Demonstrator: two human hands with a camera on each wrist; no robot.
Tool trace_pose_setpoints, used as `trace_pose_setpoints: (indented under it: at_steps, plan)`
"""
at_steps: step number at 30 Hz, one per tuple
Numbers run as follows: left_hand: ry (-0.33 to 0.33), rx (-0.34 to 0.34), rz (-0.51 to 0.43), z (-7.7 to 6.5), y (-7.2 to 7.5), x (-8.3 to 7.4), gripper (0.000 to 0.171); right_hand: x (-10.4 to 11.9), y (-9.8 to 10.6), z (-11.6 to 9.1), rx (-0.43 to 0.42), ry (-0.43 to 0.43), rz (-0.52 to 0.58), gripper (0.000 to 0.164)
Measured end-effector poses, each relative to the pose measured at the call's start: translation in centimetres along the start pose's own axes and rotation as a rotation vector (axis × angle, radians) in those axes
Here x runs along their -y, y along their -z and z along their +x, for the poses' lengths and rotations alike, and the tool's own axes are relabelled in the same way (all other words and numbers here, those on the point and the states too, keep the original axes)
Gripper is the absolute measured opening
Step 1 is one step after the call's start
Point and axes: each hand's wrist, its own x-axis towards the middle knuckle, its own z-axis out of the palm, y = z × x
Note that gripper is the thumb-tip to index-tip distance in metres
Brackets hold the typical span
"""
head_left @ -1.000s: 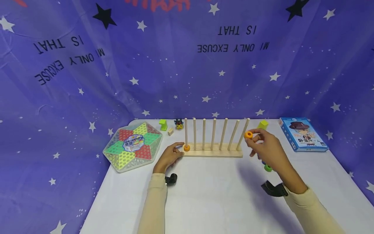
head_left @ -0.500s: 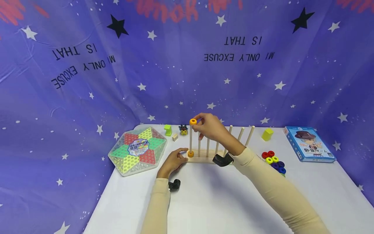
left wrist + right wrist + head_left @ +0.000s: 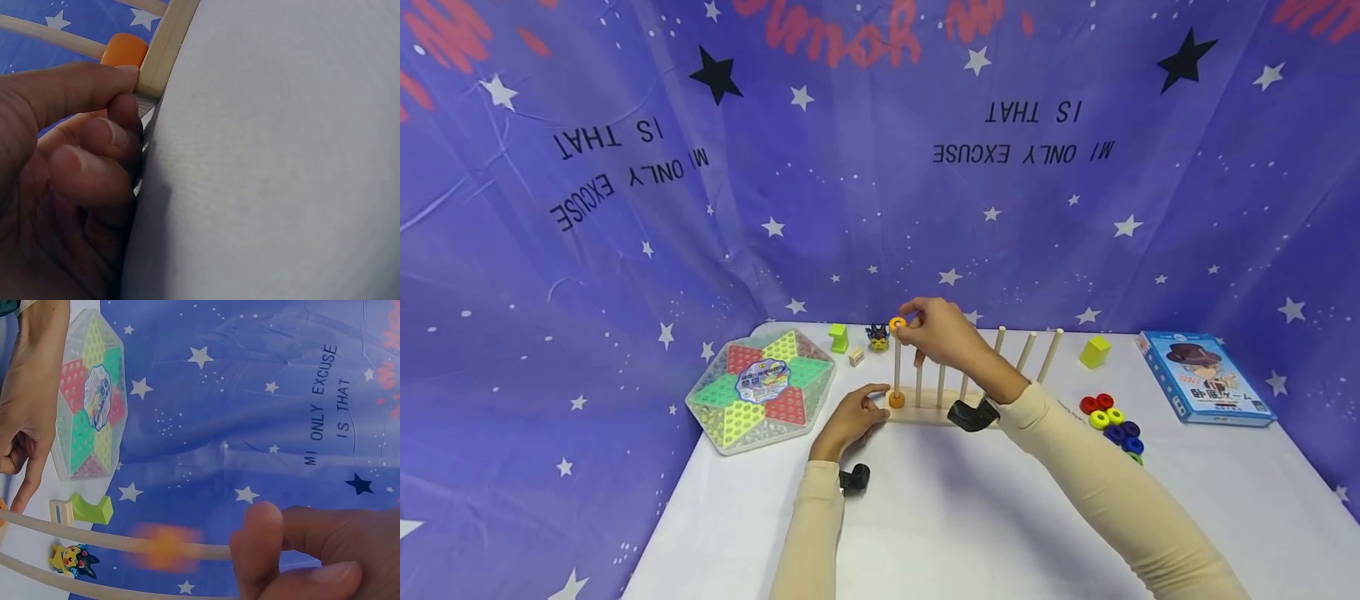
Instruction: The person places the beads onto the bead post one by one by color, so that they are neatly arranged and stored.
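Observation:
A wooden peg stand [image 3: 936,414] with several upright dowels stands on the white table. At its left end, my left hand [image 3: 853,421] grips the corner of the base, fingertips beside the orange ring [image 3: 125,50] at the foot of the leftmost dowel. My right hand [image 3: 943,333] is at the top of that dowel, thumb and finger around its tip. A second orange ring [image 3: 897,323] encircles the dowel there. In the right wrist view this orange ring [image 3: 165,548] is a blur on the dowel, apart from the curled fingertips [image 3: 259,525].
Red, yellow, blue and green rings [image 3: 1115,422] lie right of the stand. Behind them are a lime block [image 3: 1095,352] and a blue game box [image 3: 1206,379]. At left lies a hexagonal Chinese checkers set [image 3: 762,390], near a green block [image 3: 838,337] and a small figurine [image 3: 877,337].
My right hand has carried an orange ring from the right side to the leftmost dowel and let it go onto the dowel. My left hand has stayed at the base.

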Motion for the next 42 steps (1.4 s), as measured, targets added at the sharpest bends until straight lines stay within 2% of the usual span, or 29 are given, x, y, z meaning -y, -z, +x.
trace_pose_setpoints:
  at_steps: [4,9,14,17,20,24,28,31,34,39,42]
  plan:
    - [-0.007,0.006,0.006,0.1,-0.3,-0.3,0.051,-0.2,0.6,-0.4,-0.022,0.007,-0.019,0.049]
    - [-0.02,0.011,0.018,0.3,-0.5,-0.7,0.052,-0.3,2.2,-1.6,-0.054,-0.004,-0.004,0.049]
    - [-0.009,0.005,0.021,0.3,0.1,-0.9,0.052,-1.0,5.0,-3.8,-0.107,0.016,0.028,0.045]
    - [0.002,-0.017,0.022,0.1,0.9,-0.9,0.052,-2.6,7.4,-5.5,-0.177,0.027,0.067,0.043]
    - [0.01,-0.04,0.033,-0.1,1.7,-0.9,0.052,-5.9,9.7,-7.6,-0.269,-0.012,0.079,0.04]
    - [0.006,-0.059,0.046,-0.1,2.4,-1.2,0.051,-12.3,11.2,-11.0,-0.365,-0.132,0.048,0.044]
    - [0.003,-0.055,0.023,0.2,2.5,-1.5,0.051,-19.5,10.1,-14.8,-0.415,-0.263,0.044,0.054]
    - [0.024,-0.049,0.001,0.3,2.1,-1.5,0.051,-23.6,8.4,-17.5,-0.418,-0.339,0.084,0.057]
    - [0.028,-0.049,0.0,0.3,1.5,-1.2,0.052,-26.1,7.0,-19.6,-0.393,-0.399,0.146,0.054]
    - [0.017,-0.034,-0.004,0.2,0.5,-0.5,0.051,-29.0,5.4,-22.0,-0.34,-0.472,0.186,0.048]
    - [0.018,-0.015,-0.014,0.1,0.0,-0.3,0.051,-30.3,4.5,-23.1,-0.3,-0.522,0.203,0.051]
